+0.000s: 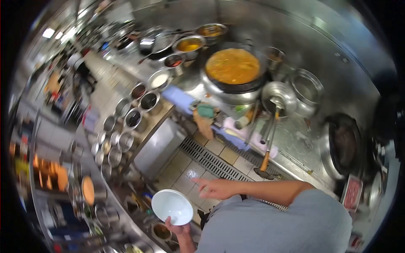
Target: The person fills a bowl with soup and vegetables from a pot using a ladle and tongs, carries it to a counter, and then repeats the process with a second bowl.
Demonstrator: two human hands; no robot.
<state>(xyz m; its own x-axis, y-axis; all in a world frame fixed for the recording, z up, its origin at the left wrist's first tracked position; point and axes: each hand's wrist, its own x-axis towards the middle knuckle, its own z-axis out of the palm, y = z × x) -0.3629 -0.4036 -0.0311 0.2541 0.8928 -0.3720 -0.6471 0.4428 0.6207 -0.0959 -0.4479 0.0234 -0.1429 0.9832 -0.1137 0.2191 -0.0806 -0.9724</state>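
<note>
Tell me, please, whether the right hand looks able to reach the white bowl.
Probably yes: the right hand looks empty and near the white bowl, with nothing visible between them; the left hand holds it.

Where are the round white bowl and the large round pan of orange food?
Round white bowl [172,206]: head view, on its inside surface.
Large round pan of orange food [233,88]: head view, on its dark rim.
</note>
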